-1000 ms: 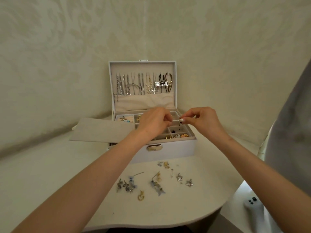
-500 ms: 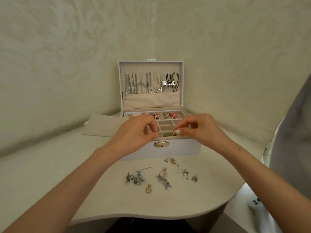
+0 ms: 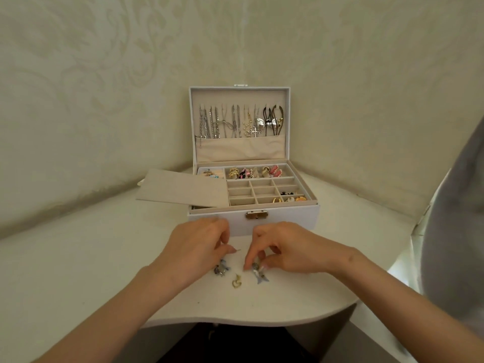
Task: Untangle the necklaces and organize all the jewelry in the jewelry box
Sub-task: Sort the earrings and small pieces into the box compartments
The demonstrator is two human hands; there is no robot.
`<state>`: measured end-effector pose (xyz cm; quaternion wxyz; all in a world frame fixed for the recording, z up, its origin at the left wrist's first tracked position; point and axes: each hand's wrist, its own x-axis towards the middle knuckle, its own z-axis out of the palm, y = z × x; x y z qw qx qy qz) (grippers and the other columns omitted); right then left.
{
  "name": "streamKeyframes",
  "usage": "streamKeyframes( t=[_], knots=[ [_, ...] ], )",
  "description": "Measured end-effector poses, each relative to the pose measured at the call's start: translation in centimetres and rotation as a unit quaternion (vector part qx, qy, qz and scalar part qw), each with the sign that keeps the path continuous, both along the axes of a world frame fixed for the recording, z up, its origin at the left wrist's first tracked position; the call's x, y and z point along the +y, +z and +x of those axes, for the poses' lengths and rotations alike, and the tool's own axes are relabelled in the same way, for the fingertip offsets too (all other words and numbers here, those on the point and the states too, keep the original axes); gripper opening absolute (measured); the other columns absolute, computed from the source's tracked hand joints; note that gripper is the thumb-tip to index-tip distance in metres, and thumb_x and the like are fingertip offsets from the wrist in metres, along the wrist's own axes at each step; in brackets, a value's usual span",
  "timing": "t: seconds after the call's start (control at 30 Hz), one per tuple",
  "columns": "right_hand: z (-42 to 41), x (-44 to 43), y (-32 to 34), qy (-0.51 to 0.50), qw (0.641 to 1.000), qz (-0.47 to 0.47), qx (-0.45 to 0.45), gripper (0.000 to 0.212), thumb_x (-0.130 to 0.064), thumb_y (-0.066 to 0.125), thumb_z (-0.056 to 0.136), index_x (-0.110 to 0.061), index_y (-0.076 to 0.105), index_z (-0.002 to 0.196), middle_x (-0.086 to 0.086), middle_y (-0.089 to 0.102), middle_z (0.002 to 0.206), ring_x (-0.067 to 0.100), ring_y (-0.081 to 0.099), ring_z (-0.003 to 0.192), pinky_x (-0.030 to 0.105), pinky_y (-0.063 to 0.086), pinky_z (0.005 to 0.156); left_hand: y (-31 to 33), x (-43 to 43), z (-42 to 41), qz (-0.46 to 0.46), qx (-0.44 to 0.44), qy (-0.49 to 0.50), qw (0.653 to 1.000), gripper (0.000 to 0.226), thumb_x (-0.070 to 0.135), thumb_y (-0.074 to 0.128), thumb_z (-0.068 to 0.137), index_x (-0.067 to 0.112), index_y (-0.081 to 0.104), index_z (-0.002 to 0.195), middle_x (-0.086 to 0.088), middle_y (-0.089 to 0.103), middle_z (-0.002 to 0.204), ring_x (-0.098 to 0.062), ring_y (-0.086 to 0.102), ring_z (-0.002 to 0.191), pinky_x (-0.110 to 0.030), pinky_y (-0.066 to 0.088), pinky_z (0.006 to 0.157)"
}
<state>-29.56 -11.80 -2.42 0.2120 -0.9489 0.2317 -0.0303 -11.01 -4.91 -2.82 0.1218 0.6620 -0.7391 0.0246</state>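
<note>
Both hands rest on the table (image 3: 78, 258) at six o'clock from the open jewelry box (image 3: 282, 218). The right hand (image 3: 285, 251) pinches a blue charm (image 3: 260, 274); the left hand (image 3: 196, 247) pinches another charm (image 3: 222, 268). A gold earring (image 3: 237, 281) lies between them.

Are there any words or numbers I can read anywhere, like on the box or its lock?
None: no text shows in this picture.
Jewelry box: plain white front, no label.
Gold latch: no writing can be made out on it; too small to tell.
Wall: only a swirly pattern, no letters.
</note>
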Motion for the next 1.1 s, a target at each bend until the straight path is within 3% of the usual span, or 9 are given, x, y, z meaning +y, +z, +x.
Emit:
streamKeyframes(
  t=[0.13,0.27,0.4,0.5,0.67,0.8,0.9,1.0,1.1],
  knots=[
    [0.4,-0.2,-0.2,-0.007,1.000,-0.009,-0.008,0.020,-0.015,0.066,0.085,-0.028,0.073,0.098,-0.005,0.057,0.089,-0.007,0.046,0.069,0.025,0.040,0.071,-0.5,0.3,-0.4,0.032,-0.004,0.022,0.999,0.028,0.055,0.056,0.084,0.028,0.049,0.090,0.013,0.054,0.096,-0.008,0.054,0.089,-0.023,0.037,0.068],
    [0.6,-0.5,-0.4,-0.013,1.000,-0.014,-0.018,0.023,-0.013,0.061,0.090,-0.029,0.074,0.098,-0.008,0.060,0.089,0.005,0.053,0.079,0.031,0.045,0.079,-0.6,0.0,-0.3,0.040,0.021,0.024,0.999,0.017,0.041,0.061,0.086,0.030,0.047,0.085,0.015,0.052,0.094,-0.007,0.054,0.093,-0.023,0.033,0.066],
    [0.9,-0.5,-0.2,-0.001,1.000,-0.022,-0.007,0.020,-0.016,0.067,0.085,-0.029,0.073,0.099,-0.010,0.059,0.091,-0.012,0.048,0.074,0.011,0.035,0.068,-0.7,-0.2,-0.3,0.030,0.017,0.028,0.999,0.009,0.032,0.057,0.089,0.032,0.048,0.085,0.014,0.054,0.097,-0.009,0.054,0.097,-0.023,0.030,0.066],
    [1.2,-0.5,-0.4,0.005,0.999,-0.041,-0.013,0.015,-0.017,0.068,0.082,-0.027,0.073,0.093,-0.008,0.060,0.091,-0.016,0.044,0.072,0.012,0.032,0.066,-0.8,-0.3,-0.3,0.020,0.008,0.027,0.999,0.005,0.030,0.054,0.090,0.028,0.056,0.093,0.012,0.056,0.098,-0.010,0.055,0.098,-0.022,0.033,0.068],
    [1.1,-0.8,-0.4,-0.017,0.998,-0.047,-0.042,0.012,-0.017,0.071,0.080,-0.027,0.071,0.086,-0.014,0.058,0.085,-0.007,0.046,0.070,0.016,0.036,0.066,-0.9,-0.2,-0.6,0.014,-0.004,0.020,1.000,0.011,0.027,0.049,0.091,0.024,0.057,0.097,0.012,0.054,0.092,-0.011,0.057,0.096,-0.021,0.035,0.069],
    [0.5,-1.2,0.7,-0.057,0.990,0.005,-0.131,0.013,-0.013,0.076,0.076,-0.025,0.071,0.079,-0.018,0.057,0.078,0.003,0.047,0.065,0.014,0.033,0.061,-0.7,-0.1,0.0,-0.001,0.015,0.024,1.000,0.004,0.026,0.050,0.090,0.029,0.050,0.087,0.013,0.054,0.092,-0.010,0.058,0.092,-0.020,0.035,0.066],
    [-0.1,-1.6,1.5,-0.072,0.976,0.065,-0.195,0.020,-0.010,0.077,0.074,-0.029,0.068,0.075,-0.010,0.061,0.082,0.007,0.041,0.060,0.019,0.034,0.060,0.3,0.2,1.0,-0.007,0.040,-0.002,0.999,0.011,0.026,0.055,0.090,0.032,0.046,0.086,0.017,0.057,0.092,0.002,0.053,0.079,-0.015,0.033,0.062],
    [-0.3,-2.0,1.6,-0.083,0.965,0.101,-0.227,0.024,-0.009,0.076,0.076,-0.032,0.068,0.072,0.007,0.065,0.086,0.015,0.040,0.061,0.025,0.035,0.059,1.3,0.7,2.2,0.065,0.043,-0.073,0.994,0.018,0.027,0.061,0.088,0.038,0.048,0.088,0.022,0.055,0.092,0.016,0.045,0.075,-0.009,0.032,0.062],
    [-0.4,-2.2,1.6,-0.121,0.954,0.123,-0.247,0.026,-0.009,0.075,0.077,-0.032,0.068,0.068,0.013,0.061,0.072,0.013,0.039,0.059,0.026,0.035,0.057,1.3,0.7,2.7,0.107,0.019,-0.117,0.987,0.019,0.023,0.063,0.087,0.040,0.055,0.092,0.022,0.051,0.098,0.022,0.041,0.078,-0.006,0.031,0.066]
  ],
)
